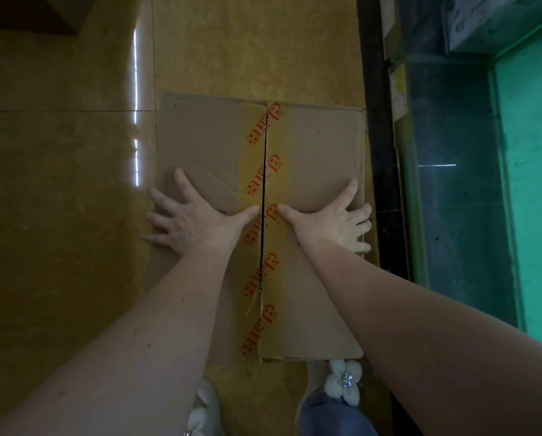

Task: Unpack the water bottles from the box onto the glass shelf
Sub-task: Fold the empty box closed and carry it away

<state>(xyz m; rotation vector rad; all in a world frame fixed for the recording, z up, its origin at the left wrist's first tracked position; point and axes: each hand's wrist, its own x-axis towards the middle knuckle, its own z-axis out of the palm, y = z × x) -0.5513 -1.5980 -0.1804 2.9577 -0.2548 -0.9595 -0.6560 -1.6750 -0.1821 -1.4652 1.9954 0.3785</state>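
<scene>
Currently the box (260, 221) is set on the floor (59, 184), flaps closed along a slit seam of tape (265, 184). The left hand (184, 215) and right hand (335, 221) are spread flat on the flaps, gripping nothing. No bottles are seen. Flaps could be torn if pulled unevenly.

Left hand (190, 217) and right hand (335, 219) lie flat, fingers spread, on the closed box (320, 146) on the floor (59, 199), thumbs beside the slit tape (254, 143) seam.
</scene>
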